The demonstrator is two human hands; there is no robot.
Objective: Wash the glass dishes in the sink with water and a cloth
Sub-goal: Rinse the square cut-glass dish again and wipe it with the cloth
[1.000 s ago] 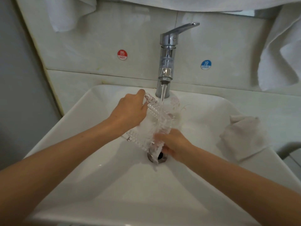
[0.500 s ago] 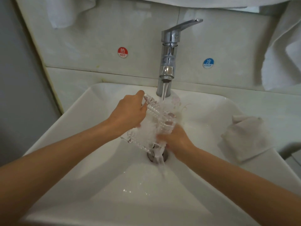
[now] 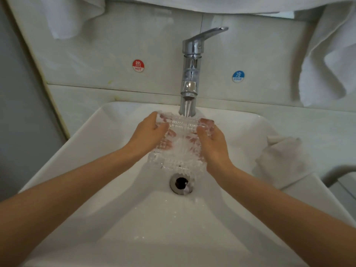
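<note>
The fingers of both hands are curled round opposite edges of the glass dish, thumbs on top, the rest showing blurred through the glass beneath. The left hand and right hand hold it under the running tap, above the drain of the sink. It looks stiff, fairly heavy, breakable and slick when wet, though its knobbly pattern should give some purchase. Gripping two opposite edges seems wisest. The cloth lies at the sink's right edge, untouched.
</note>
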